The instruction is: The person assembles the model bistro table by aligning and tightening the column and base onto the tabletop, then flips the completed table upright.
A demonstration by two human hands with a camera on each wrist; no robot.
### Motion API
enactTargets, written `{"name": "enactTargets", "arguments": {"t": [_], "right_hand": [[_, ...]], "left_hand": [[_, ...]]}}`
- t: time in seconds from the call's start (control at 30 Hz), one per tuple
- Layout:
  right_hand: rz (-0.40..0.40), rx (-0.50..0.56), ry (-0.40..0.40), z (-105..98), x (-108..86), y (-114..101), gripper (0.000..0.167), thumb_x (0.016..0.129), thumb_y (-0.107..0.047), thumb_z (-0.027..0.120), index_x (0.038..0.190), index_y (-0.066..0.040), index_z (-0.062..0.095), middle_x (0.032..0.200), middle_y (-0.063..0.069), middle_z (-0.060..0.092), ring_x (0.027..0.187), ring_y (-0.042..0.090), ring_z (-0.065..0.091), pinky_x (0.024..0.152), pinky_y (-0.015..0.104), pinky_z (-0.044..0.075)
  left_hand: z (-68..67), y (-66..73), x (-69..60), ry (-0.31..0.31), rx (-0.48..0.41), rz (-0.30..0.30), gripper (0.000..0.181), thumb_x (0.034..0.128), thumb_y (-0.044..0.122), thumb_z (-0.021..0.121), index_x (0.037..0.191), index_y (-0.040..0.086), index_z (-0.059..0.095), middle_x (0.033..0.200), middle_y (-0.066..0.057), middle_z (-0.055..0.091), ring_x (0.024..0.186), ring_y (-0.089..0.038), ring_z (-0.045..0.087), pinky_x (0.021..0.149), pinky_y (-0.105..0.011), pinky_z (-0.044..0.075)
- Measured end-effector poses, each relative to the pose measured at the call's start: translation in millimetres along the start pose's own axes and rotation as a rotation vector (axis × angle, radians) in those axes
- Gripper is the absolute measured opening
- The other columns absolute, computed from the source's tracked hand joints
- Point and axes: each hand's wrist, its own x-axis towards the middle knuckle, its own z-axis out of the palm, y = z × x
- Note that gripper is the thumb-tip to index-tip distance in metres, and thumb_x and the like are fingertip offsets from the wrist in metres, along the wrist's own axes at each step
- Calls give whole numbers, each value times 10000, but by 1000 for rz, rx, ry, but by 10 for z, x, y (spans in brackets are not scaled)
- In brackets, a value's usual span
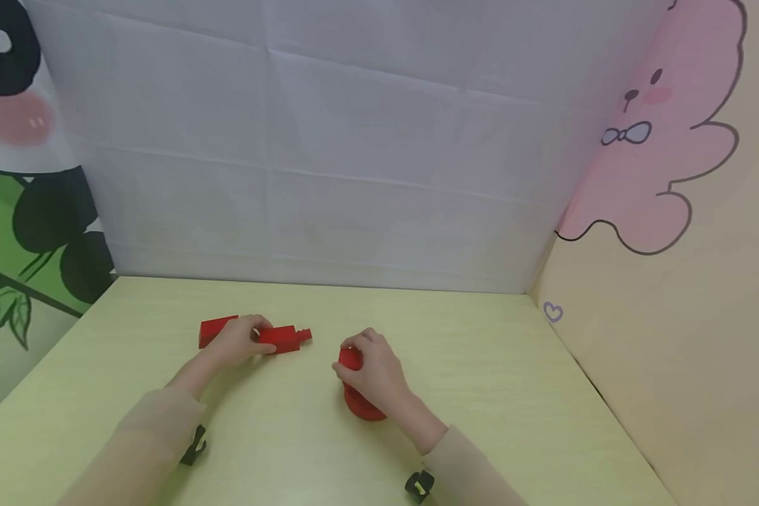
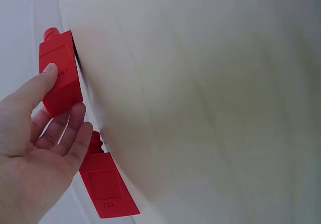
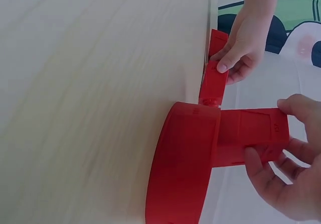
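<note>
My left hand (image 1: 237, 341) pinches a red block-like bottle with a stepped neck (image 1: 281, 339), which lies on its side on the table; "147" seems to be marked on it (image 2: 61, 78). Behind that hand lies a second red piece (image 1: 213, 329), marked 153 in the left wrist view (image 2: 106, 186). My right hand (image 1: 376, 372) grips the upright red block (image 3: 251, 133) that rises from a wide, round-edged red base (image 3: 183, 158). Thumb and fingers sit on opposite sides of the block near its top. The base rests on the table.
The pale yellow table (image 1: 493, 365) ends at a white cloth backdrop (image 1: 354, 154). A cartoon panda panel (image 1: 38, 211) stands at the left, and a wall with a pink cartoon figure (image 1: 664, 154) at the right. Small black clips (image 1: 194, 446) hang by both sleeves.
</note>
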Motion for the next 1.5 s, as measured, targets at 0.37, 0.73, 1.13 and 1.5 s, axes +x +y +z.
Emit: {"name": "enactTargets", "arguments": {"t": [0.37,0.73,1.13,1.5], "right_hand": [[-109,25,-130,-160,-66,139,286,818,-250,732,1097,-233,673,1102,-9,507,1023,181,519,720,245,535],[-273,11,-207,-321,-127,310,267,834,-191,716,1099,-221,696,1069,-46,549,998,142,541,779,226,526],[-445,129,-258,-407,-143,561,281,821,-94,704,1086,-186,689,1123,-52,594,1058,130,558,806,324,550],[-627,160,-294,-534,-95,783,304,834,-14,645,1106,-144,683,1146,-6,617,1070,139,575,837,299,531]], "left_hand": [[-57,111,-63,86,23,14,396,808,217,743,1115,5,608,985,-112,625,860,-235,559,695,-311,487],[-131,312,-194,160,27,112,413,804,208,745,1129,-10,614,908,-75,623,797,-205,539,617,-273,451],[-129,730,-348,177,-40,113,436,806,226,745,1153,17,583,945,-78,612,861,-237,556,629,-268,481],[-3,1012,-370,208,-92,176,433,787,251,765,1118,61,561,913,-34,588,852,-227,566,638,-272,496]]}}
